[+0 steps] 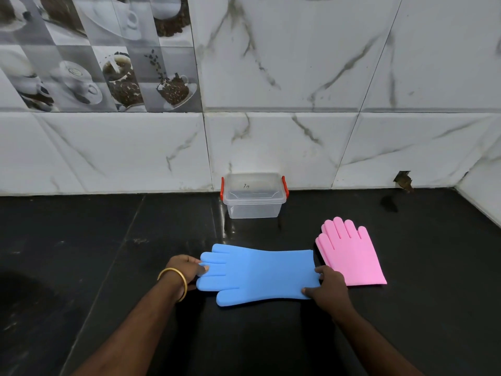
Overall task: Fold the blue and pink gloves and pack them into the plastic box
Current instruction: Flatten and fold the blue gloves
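A blue glove [257, 272] lies flat on the black counter [108, 253], its fingers pointing left and its cuff to the right. My left hand [184, 270] pinches the glove's fingertips. My right hand [329, 287] grips the cuff edge. A pink glove [349, 253] lies flat just right of the blue one, fingers pointing away from me, its lower left corner under my right hand. The clear plastic box [253, 198] with red clip handles stands against the wall behind the gloves, its lid on.
A marble-tiled wall [298, 145] rises right behind the box. A side wall [482, 196] closes the counter's right end. A small hole [404, 180] in the wall sits at the back right.
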{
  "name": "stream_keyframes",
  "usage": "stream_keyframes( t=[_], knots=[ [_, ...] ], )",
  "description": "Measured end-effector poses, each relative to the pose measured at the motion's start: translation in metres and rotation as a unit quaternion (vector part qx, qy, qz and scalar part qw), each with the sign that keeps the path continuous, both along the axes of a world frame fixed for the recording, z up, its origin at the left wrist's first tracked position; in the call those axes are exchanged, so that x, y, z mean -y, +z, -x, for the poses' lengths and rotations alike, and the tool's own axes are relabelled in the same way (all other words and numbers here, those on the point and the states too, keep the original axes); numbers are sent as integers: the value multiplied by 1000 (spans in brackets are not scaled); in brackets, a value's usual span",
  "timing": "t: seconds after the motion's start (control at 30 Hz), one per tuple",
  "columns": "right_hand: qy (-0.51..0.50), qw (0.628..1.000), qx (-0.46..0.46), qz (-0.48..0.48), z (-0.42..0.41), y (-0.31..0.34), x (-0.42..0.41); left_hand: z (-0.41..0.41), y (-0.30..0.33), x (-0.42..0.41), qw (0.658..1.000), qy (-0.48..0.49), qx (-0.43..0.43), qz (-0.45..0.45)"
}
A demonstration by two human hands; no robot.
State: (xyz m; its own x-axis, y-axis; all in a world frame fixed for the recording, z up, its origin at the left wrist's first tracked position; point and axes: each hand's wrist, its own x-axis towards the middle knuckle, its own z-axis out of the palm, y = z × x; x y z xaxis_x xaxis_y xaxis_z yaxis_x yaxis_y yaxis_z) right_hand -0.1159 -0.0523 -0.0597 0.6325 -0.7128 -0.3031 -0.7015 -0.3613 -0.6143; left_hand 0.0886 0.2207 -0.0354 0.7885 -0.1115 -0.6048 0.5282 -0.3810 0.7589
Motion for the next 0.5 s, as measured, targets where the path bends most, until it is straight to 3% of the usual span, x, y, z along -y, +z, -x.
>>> stream_keyframes(
  t=[0.17,0.23,0.3,0.37,0.43,0.5],
  knots=[
    [-36,998,40,-32,-4,-6,-15,-5,2,-22,1000,5,1,-13],
    [-50,997,43,-39,-5,-5,-17,-2,1,-22,997,-14,47,-62],
    [-62,996,44,-54,-6,-4,-17,10,2,-16,953,-80,176,-232],
    [-67,994,35,-80,-7,0,-14,36,6,2,864,-167,340,-332],
    [-71,991,11,-108,-11,6,-11,65,6,30,821,-309,413,-244],
    [-74,989,-11,-125,-14,14,-7,87,2,59,805,-428,376,-164]
  ],
)
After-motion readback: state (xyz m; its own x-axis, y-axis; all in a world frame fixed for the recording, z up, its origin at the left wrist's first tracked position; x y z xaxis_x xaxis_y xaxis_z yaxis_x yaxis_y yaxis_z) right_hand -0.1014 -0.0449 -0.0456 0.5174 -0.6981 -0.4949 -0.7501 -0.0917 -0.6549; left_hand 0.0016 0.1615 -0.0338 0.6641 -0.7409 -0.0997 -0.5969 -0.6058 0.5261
